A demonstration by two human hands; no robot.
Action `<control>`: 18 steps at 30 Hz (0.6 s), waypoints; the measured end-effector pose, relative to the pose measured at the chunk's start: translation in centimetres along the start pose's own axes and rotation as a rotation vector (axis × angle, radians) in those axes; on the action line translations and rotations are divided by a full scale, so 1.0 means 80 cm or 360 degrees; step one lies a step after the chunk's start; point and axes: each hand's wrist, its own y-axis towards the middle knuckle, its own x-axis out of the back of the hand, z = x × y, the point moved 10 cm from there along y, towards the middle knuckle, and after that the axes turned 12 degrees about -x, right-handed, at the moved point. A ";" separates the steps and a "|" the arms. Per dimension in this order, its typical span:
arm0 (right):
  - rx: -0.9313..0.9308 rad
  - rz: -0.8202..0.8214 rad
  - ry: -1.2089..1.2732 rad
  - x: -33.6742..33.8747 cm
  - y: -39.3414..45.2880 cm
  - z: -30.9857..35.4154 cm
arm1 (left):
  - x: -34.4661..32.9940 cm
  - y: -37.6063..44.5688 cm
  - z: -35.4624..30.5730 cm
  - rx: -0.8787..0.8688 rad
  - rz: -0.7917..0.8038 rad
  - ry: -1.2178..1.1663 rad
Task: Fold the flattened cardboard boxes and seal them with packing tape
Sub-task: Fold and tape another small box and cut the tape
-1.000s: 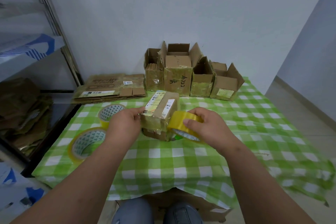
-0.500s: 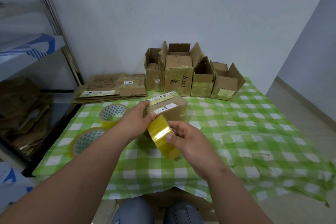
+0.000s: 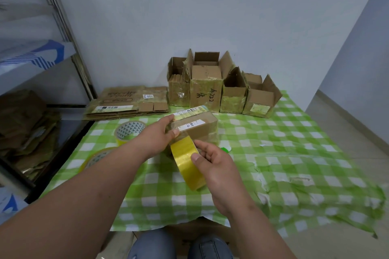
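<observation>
The left hand (image 3: 156, 139) grips the near end of the small cardboard box (image 3: 195, 125) above the tabletop (image 3: 294, 153), thumb on its front edge. Just below, the right hand (image 3: 212, 166) holds the yellow tape roll (image 3: 186, 162), fingers (image 3: 202, 145) curled over it beside the box.

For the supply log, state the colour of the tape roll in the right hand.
Yellow: the translucent tape roll, clearest in the head view.

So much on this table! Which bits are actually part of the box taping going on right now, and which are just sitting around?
In use:
small box, held by the left hand
yellow tape roll, gripped by the right hand

Sitting around:
two spare tape rolls
flattened cardboard stack
four open boxes by the wall
</observation>
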 end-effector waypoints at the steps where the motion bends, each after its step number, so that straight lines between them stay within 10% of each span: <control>1: -0.0012 -0.0010 -0.0005 0.002 0.000 -0.001 | -0.001 0.000 0.001 0.0000 0.0016 0.0006; 18: -0.0016 0.0123 0.0325 0.009 -0.008 -0.029 | 0.003 0.010 0.017 0.0116 -0.0037 -0.0151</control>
